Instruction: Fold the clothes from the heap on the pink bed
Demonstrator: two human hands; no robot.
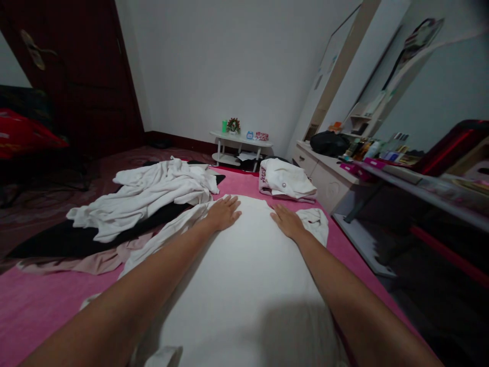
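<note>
1. Creasing seemed the likeliest trouble: uneven pressure or a sideways drag from the left hand [224,213] or right hand [287,221] could have rucked the white garment [248,275].
2. The loose fabric [315,224] beside the right wrist looked prone to bunching if the garment was pulled askew.
3. Too long a forward push might have knocked the folded stack [287,178], which sat just beyond the right hand.
4. A leftward slip could have tangled the garment with the rumpled white clothes [164,188] near the left hand.
5. Both hands lay flat, palms down, well apart and grasping nothing.
6. The garment lay spread on the pink cover [30,316], its far end under and between the hands, the rest stretching back between the forearms.
</note>
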